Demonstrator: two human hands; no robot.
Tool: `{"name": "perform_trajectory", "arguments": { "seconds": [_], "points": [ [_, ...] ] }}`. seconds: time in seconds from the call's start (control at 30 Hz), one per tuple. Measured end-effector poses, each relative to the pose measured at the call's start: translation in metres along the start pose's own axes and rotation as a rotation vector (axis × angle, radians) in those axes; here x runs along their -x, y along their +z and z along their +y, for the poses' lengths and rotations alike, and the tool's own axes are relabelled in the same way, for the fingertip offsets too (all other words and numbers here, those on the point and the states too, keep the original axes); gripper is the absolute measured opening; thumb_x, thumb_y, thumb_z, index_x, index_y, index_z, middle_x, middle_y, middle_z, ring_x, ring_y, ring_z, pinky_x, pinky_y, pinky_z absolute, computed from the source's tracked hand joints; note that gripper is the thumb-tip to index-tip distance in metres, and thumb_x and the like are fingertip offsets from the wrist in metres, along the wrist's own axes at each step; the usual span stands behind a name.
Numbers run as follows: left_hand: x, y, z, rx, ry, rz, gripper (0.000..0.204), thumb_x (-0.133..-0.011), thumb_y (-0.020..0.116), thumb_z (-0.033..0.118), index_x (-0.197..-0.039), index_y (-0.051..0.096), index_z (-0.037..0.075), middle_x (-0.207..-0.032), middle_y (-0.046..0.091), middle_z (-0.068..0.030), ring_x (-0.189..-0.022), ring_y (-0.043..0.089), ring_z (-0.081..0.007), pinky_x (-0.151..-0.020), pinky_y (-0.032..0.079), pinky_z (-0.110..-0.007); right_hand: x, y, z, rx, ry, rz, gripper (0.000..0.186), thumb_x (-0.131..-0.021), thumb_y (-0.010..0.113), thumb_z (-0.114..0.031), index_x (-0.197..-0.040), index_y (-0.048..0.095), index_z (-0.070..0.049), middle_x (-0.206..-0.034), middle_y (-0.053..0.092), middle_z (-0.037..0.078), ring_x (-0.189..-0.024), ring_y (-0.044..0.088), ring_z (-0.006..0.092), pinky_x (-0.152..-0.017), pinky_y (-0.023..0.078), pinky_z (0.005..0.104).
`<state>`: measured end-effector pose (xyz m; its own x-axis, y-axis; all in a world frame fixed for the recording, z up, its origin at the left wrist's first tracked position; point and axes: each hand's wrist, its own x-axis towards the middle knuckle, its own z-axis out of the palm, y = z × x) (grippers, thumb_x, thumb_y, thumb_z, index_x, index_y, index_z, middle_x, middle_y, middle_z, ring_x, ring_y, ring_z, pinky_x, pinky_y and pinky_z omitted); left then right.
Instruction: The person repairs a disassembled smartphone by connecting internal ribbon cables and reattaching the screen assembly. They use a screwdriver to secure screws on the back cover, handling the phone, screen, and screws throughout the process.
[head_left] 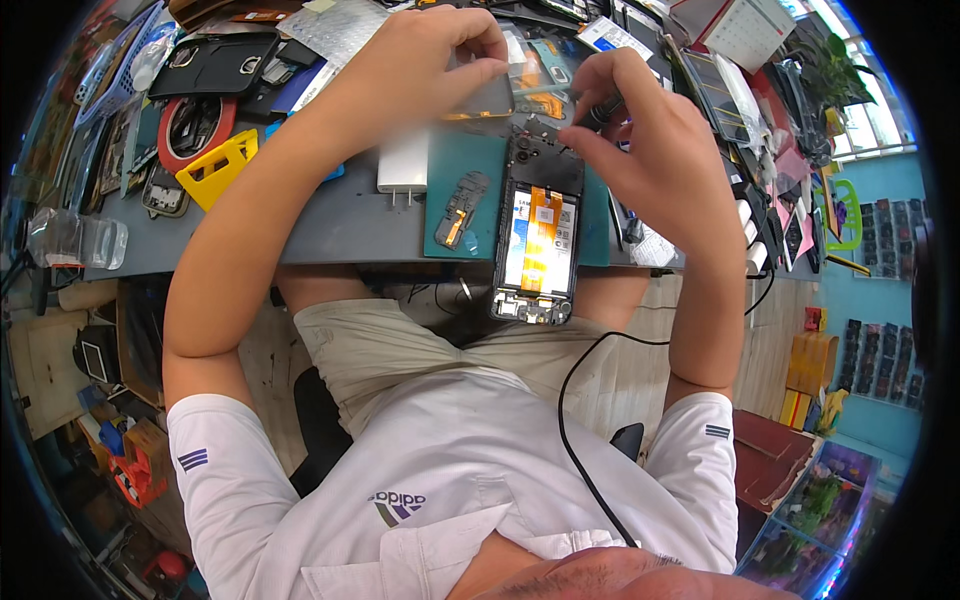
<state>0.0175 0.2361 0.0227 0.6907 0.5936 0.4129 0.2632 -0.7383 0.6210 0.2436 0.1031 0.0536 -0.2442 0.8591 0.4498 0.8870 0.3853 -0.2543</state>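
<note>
An opened smartphone (540, 225) lies on the teal work mat (465, 160), its lower end reaching past the table's front edge. Its battery and orange flex cable show in the lower half, and a black cover spans the upper half. Closed round a small black screwdriver (600, 113), my right hand (650, 140) is at the phone's upper right corner. My left hand (430, 65) hovers beyond the mat with thumb and forefinger pinched; anything between them is too small to make out. A detached dark phone inner cover (461, 210) rests on the mat, left of the phone.
A white charger plug (403, 165) lies left of the mat. Further left are a yellow plastic holder (218, 168), a red ring-shaped part (197, 130) and a black phone case (213, 65). Phone parts crowd the far side. A black cable (565, 400) hangs across my front.
</note>
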Motion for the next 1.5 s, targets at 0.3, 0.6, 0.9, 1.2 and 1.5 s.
{"name": "perform_trajectory", "arguments": {
  "seconds": [0.3, 0.6, 0.9, 1.2, 1.5],
  "points": [
    [0.011, 0.014, -0.007, 0.198, 0.079, -0.028, 0.017, -0.090, 0.081, 0.016, -0.104, 0.076, 0.007, -0.100, 0.075, -0.0059, -0.100, 0.071, -0.0194, -0.093, 0.055, -0.036, -0.005, -0.001, -0.017, -0.038, 0.030, -0.006, 0.041, -0.085, 0.091, -0.024, -0.108, 0.062, -0.006, -0.085, 0.072, 0.007, -0.068, 0.070, 0.0227, -0.062, 0.051, 0.0363],
    [0.014, 0.018, -0.002, 0.240, 0.145, -0.046, 0.027, -0.086, 0.082, 0.010, -0.113, 0.079, 0.010, -0.100, 0.078, -0.0029, -0.098, 0.071, -0.0183, -0.093, 0.055, -0.034, -0.004, -0.001, -0.019, 0.040, 0.161, -0.037, 0.040, -0.087, 0.089, -0.018, -0.116, 0.063, -0.007, -0.089, 0.075, 0.009, -0.073, 0.072, 0.0222, -0.066, 0.055, 0.0342],
    [0.014, 0.018, 0.000, 0.202, 0.266, -0.058, 0.043, -0.086, 0.081, 0.003, -0.128, 0.080, 0.011, -0.097, 0.077, -0.0024, -0.101, 0.066, -0.0150, -0.093, 0.053, -0.032, 0.025, 0.009, -0.021, -0.419, 0.260, 0.327, 0.041, -0.089, 0.089, -0.011, -0.120, 0.063, -0.001, -0.104, 0.078, 0.010, -0.093, 0.078, 0.0149, -0.073, 0.061, 0.0262],
    [0.016, 0.017, 0.007, 0.278, 0.187, -0.058, 0.059, -0.088, 0.079, 0.005, -0.145, 0.073, 0.019, -0.092, 0.078, 0.0014, -0.097, 0.061, -0.0137, -0.098, 0.050, -0.034, 0.037, 0.027, -0.024, -0.531, 0.310, 0.431, 0.040, -0.090, 0.089, -0.010, -0.120, 0.063, -0.002, -0.106, 0.078, 0.008, -0.097, 0.078, 0.0148, -0.076, 0.060, 0.0264],
    [0.017, 0.021, 0.007, 0.228, 0.236, -0.039, 0.062, -0.091, 0.079, 0.007, -0.151, 0.068, 0.020, -0.096, 0.082, 0.0004, -0.099, 0.060, -0.0142, -0.097, 0.053, -0.032, 0.040, 0.029, -0.025, -0.566, 0.318, 0.481, 0.040, -0.092, 0.088, -0.007, -0.122, 0.061, -0.002, -0.108, 0.077, 0.009, -0.098, 0.077, 0.0156, -0.078, 0.061, 0.0268]
  ]
}}
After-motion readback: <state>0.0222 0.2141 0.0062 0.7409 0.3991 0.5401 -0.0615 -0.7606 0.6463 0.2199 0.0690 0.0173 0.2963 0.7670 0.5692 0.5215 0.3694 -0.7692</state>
